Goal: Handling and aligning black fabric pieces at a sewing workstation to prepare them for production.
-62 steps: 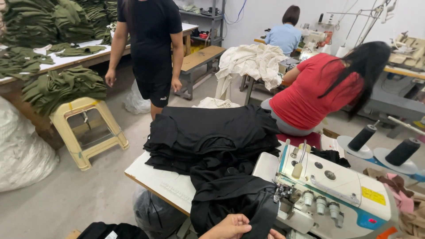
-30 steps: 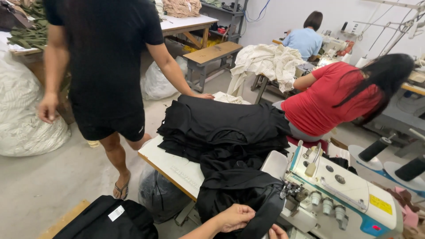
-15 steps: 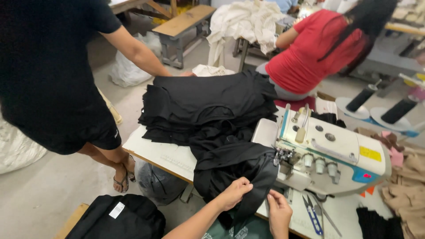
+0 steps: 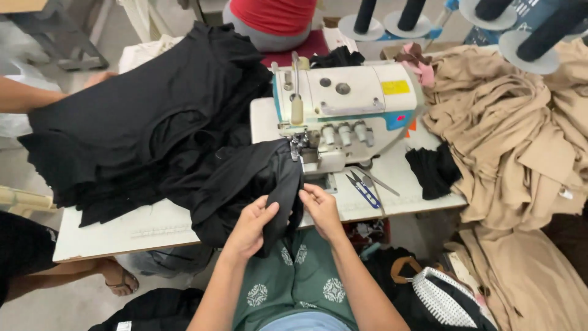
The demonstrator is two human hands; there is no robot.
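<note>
Two hands work at the near edge of a white tabletop (image 4: 122, 230). Left hand (image 4: 250, 225) closed on a strip of black fabric (image 4: 278, 184), thumb on top, fingers curled under the cloth. Right hand (image 4: 321, 207) pinching the same strip along its right edge, just beside the left hand, fingertips toward the sewing machine (image 4: 343, 101). Fabric runs from the hands up to the machine's presser foot area at front left, and spreads left into a larger heap of black garments (image 4: 141, 129) covering much of the tabletop. Machine is white with blue trim and a row of tension knobs along its front. Blue-handled thread snips (image 4: 362, 189) lie on the tabletop right of the hands, near the machine base. Small black cloth piece (image 4: 433, 170) rests further right, at the edge of a big pile of tan fabric (image 4: 520, 129). Another person's bare forearm (image 4: 37, 95) reaches in from the left, hand touching the black heap. Dark thread cones (image 4: 551, 27) stand at top right. Wearer's lap shows green patterned cloth (image 4: 294, 282).
</note>
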